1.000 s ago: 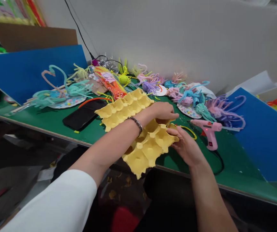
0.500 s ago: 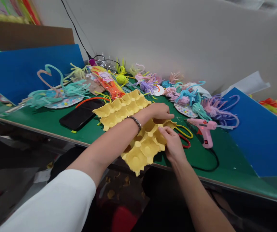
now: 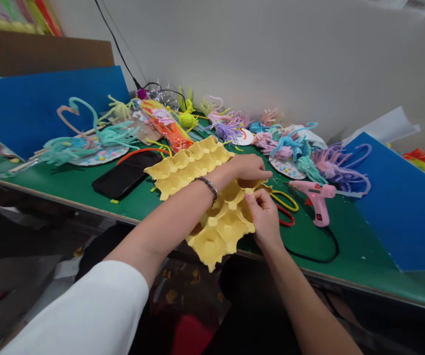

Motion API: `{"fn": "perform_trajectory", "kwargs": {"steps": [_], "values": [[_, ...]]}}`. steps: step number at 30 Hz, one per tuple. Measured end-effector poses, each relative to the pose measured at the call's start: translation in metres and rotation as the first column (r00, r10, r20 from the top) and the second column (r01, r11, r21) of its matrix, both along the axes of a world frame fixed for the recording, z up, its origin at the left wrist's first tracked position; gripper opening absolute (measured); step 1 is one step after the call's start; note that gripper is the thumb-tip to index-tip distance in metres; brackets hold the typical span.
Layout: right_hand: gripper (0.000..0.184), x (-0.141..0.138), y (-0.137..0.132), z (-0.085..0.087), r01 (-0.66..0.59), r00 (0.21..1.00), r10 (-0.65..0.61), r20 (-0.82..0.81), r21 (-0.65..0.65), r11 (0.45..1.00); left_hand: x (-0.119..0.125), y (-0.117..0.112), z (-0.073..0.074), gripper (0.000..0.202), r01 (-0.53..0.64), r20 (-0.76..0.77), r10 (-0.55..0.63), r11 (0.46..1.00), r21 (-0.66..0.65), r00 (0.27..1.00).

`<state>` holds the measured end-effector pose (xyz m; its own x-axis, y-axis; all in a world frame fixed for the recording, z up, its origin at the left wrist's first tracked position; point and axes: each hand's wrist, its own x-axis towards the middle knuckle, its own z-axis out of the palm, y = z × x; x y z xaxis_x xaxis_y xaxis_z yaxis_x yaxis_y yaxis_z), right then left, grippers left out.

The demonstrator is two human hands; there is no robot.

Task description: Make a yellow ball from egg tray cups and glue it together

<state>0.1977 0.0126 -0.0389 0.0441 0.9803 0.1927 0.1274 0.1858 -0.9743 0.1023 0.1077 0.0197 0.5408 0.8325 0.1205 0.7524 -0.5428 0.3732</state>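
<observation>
1 yellow egg tray (image 3: 230, 229) is at the front of the green table (image 3: 356, 246), its near corner jutting past the edge. The left hand (image 3: 249, 167) reaches across the tray; its fingers are partly hidden, so I cannot tell its grip. The right hand (image 3: 267, 217) pinches the tray's right rim between thumb and fingers. 1 pink glue gun (image 3: 318, 195) lies to the right, 1 black phone (image 3: 125, 176) to the left.

Room at right, clutter behind
The table (image 3: 364, 246) offers passage between the glue gun (image 3: 318, 193) and right-hand blue board (image 3: 393, 207), past the black cord (image 3: 337, 246); fuzzy crafts (image 3: 293, 148) block the back, the egg tray (image 3: 227, 226) the middle front.
</observation>
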Motion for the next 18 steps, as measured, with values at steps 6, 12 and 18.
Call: {"fn": "perform_trajectory", "kwargs": {"steps": [6, 12, 18], "values": [[0.035, -0.001, -0.005, 0.008, 0.013, 0.996, -0.019, 0.088, 0.074, 0.997, 0.0, -0.002, 0.002, 0.044, 0.015, 0.026, -0.015, 1.0, 0.012, 1.0], [0.029, 0.006, 0.001, 0.012, -0.085, 0.988, 0.091, 0.125, -0.05, 0.995, -0.001, 0.001, -0.003, 0.045, 0.013, 0.006, -0.013, 1.0, 0.006, 1.0], [0.021, 0.013, 0.007, 0.01, -0.214, 0.956, 0.251, 0.155, -0.22, 0.952, 0.001, 0.004, -0.008, 0.042, 0.034, -0.032, -0.034, 0.999, -0.004, 0.999]]}}
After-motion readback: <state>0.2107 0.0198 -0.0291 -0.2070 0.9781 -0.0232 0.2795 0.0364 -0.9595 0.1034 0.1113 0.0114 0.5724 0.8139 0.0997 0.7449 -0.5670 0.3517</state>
